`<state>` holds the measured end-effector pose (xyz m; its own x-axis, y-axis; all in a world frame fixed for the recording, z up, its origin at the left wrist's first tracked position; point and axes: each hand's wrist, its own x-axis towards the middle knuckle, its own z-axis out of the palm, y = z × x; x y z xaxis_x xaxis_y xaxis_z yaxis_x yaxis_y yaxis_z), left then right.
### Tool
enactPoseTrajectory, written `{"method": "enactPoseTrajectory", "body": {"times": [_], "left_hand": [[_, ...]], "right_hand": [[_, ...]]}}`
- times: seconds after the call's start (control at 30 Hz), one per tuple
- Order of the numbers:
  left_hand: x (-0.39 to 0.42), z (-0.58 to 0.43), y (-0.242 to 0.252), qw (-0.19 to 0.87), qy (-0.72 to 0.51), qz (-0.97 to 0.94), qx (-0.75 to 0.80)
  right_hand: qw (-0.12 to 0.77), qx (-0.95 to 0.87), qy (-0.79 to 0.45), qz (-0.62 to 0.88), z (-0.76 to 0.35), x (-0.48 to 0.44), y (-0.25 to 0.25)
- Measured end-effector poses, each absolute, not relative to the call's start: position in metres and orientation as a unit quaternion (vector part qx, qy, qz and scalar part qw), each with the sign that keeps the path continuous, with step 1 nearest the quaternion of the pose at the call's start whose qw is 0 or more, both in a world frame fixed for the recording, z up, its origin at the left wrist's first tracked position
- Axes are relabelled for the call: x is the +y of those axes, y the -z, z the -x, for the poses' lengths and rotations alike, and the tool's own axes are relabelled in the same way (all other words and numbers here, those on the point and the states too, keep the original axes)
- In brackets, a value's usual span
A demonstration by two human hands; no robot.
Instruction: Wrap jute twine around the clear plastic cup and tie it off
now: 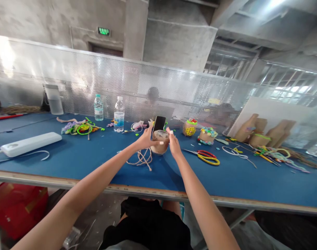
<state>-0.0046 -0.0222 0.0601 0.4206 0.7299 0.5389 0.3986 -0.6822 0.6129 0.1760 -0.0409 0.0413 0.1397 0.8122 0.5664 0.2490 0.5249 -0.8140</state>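
Note:
A small round jar [159, 147], its sides brown and its rim clear like glass, is between my hands just above or on the blue table [158, 175]. My left hand [146, 139] grips its left side, thumb laid across the front. On the right side, the fingers of my right hand [174, 145] press against the jar. A dark phone [159, 123] stands upright directly behind it. Loose twine [141, 159] lies in loops below my left hand. Red and yellow scissors [206, 157] rest to the right, partly spread.
Two decorated jars, one with a yellow flower [190, 130] and one ringed with pastel blossoms [207, 135], stand right. Water bottles [119, 116], tangled colored cords [81, 127] and a white power strip [32, 144] are left. Bottle shapes [247, 128] lean against a board; a perforated metal screen [96, 76] runs behind.

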Motion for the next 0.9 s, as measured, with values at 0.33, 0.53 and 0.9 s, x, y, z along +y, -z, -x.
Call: {"method": "enactPoseTrajectory", "body": {"times": [0.33, 0.53, 0.9], "left_hand": [[-0.018, 0.04, -0.069, 0.133, -0.202, -0.858, 0.454], [-0.002, 0.062, -0.079, 0.138, -0.259, -0.83, 0.473], [0.003, 0.09, -0.107, 0.305, -0.483, -0.675, 0.467]], "right_hand": [[0.587, -0.623, -0.184, 0.484, -0.176, -0.045, -0.042], [0.589, -0.594, -0.279, 0.472, -0.17, -0.049, -0.046], [0.542, -0.564, -0.454, 0.427, -0.18, -0.049, -0.06]]}}
